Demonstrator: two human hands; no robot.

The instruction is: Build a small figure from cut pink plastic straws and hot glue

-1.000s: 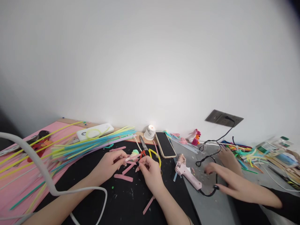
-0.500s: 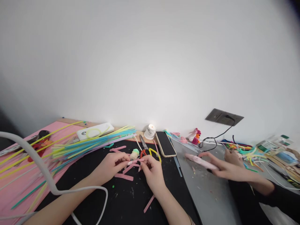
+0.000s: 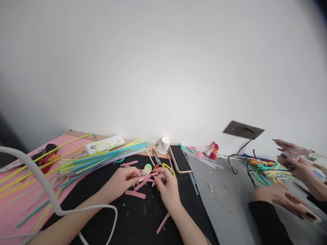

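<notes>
My left hand (image 3: 125,181) pinches one end of a short pink pipe cleaner (image 3: 147,176). At its other end, the fingertips of my right hand (image 3: 166,185) are closed on it. Just behind lies a small cream and green pipe-cleaner piece (image 3: 146,169). More cut pink pipe cleaners (image 3: 135,194) are scattered on the black mat (image 3: 135,221) under and around my hands. Scissors (image 3: 156,157) with orange and yellow handles lie beyond my right hand, partly hidden by it.
A white candle cup (image 3: 163,145) and a phone (image 3: 181,158) stand behind the mat. Bundled pipe cleaners (image 3: 102,155) and a white power bank (image 3: 104,144) lie left. A white cable (image 3: 51,190) crosses the left foreground. At right, a co-worker's hands hold a pink glue gun (image 3: 297,152).
My hands stay nearly in place, still on the pink pipe cleaner. The co-worker's glue gun has moved right and up, its black cord with it.
</notes>
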